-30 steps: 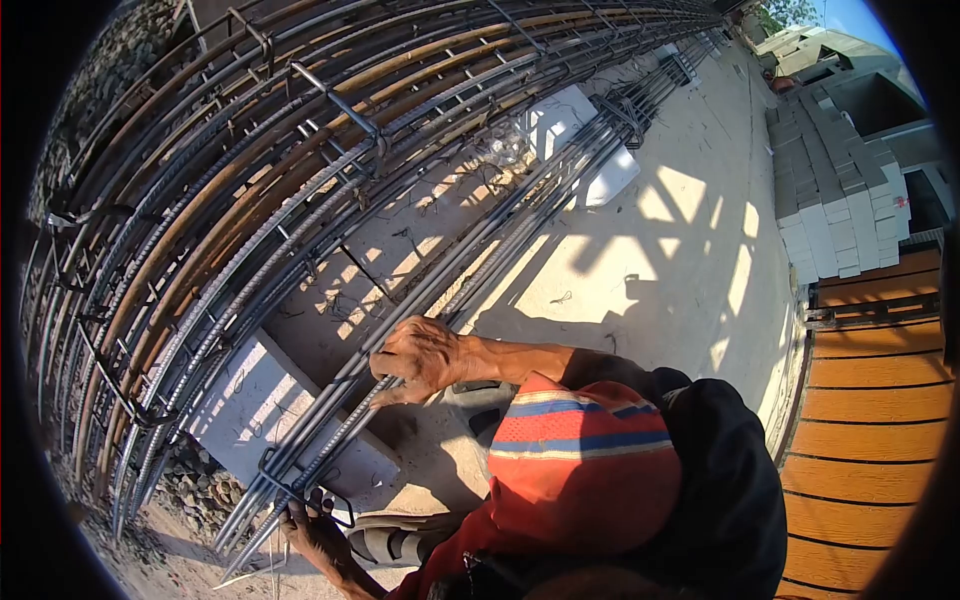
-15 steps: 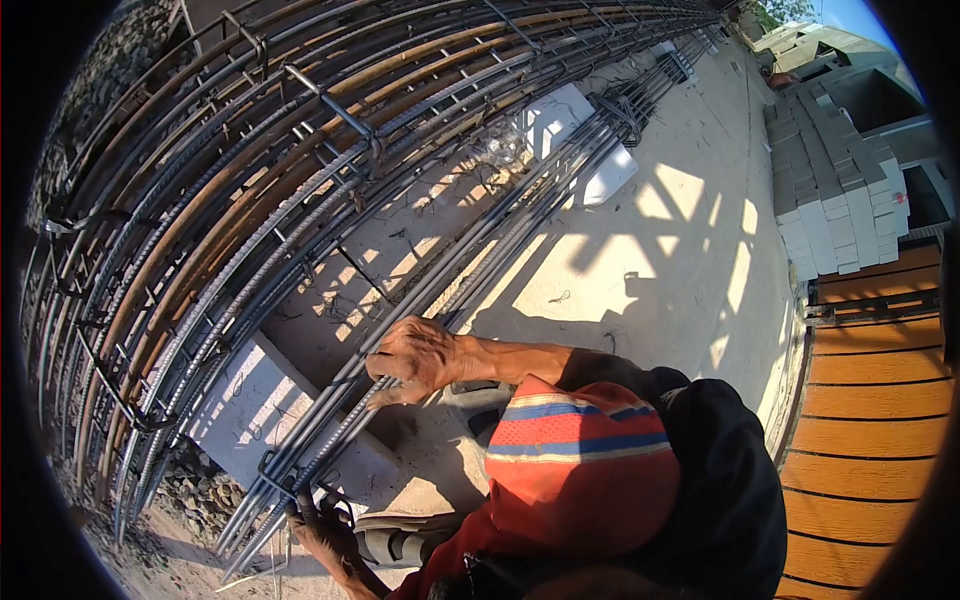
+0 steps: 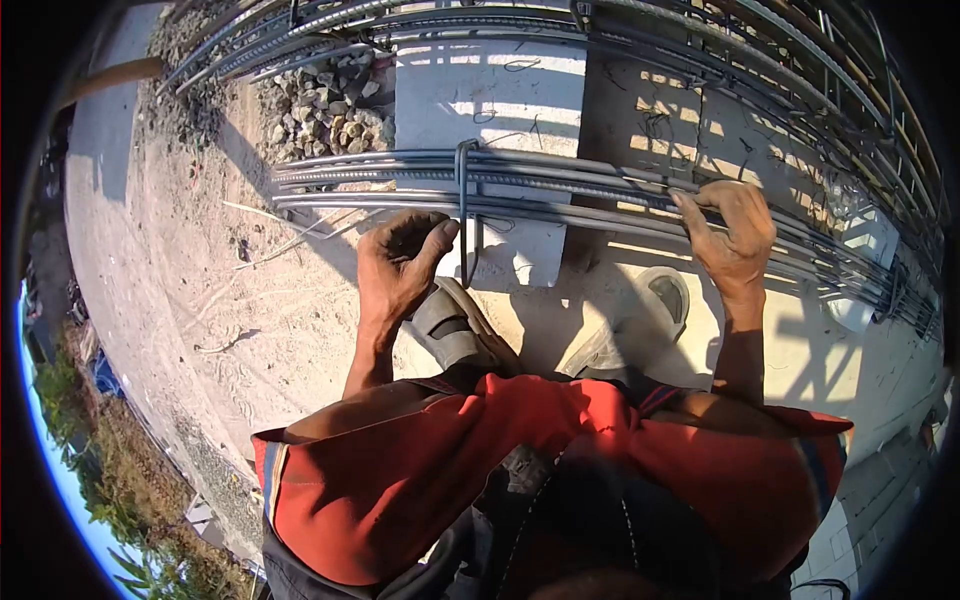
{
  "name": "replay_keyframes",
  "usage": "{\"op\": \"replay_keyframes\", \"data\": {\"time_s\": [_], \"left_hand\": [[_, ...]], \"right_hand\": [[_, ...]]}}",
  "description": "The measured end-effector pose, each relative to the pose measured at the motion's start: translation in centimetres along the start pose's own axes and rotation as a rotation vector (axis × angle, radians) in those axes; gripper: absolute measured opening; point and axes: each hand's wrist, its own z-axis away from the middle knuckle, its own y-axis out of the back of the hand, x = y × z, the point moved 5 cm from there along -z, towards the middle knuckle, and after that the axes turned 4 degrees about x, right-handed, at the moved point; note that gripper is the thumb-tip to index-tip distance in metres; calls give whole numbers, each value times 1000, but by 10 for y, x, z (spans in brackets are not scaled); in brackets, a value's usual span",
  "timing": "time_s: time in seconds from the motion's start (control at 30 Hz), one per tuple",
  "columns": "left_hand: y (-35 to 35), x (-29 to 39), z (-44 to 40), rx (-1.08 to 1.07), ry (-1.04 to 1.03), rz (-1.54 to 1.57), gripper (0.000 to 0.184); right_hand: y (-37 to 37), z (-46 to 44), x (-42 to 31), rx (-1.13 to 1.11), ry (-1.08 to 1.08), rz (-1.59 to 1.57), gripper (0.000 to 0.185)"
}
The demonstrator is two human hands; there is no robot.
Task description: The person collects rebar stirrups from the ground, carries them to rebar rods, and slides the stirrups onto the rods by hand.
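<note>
A bundle of long steel bars lies across the upper middle, resting over a pale block. Around the bundle stands a bent rectangular steel stirrup, near the bars' left ends. Just left of the stirrup's lower part is my left hand, its fingers curled and the thumb pressed against them; what they hold is hidden. My right hand is closed over the bars to the right, its thumb on the near side.
Further bars and cages run along the top and right. Grey stones lie beside the block. Shoes stand below the bundle. Thin strips lie on the ground at left. More stirrups are clustered at right.
The head view has swung round towards the bars' near ends, so the bundle now runs nearly level. My left hand shows more clearly, with curled fingers; my right hand remains on the bars.
</note>
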Motion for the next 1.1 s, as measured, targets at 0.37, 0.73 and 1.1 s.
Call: {"op": "replay_keyframes", "data": {"time_s": [0.37,0.73,1.1], "left_hand": [[26,-96,-11,490,297,826,28],[33,-120,-37,433,369,1007,22],[42,-131,-33,357,360,893,26]], "right_hand": [[-30,39,-25,-49,67,-126,23],[-50,56,-28,-101,264,25,37],[-32,69,-27,-68,78,-55,25]]}}
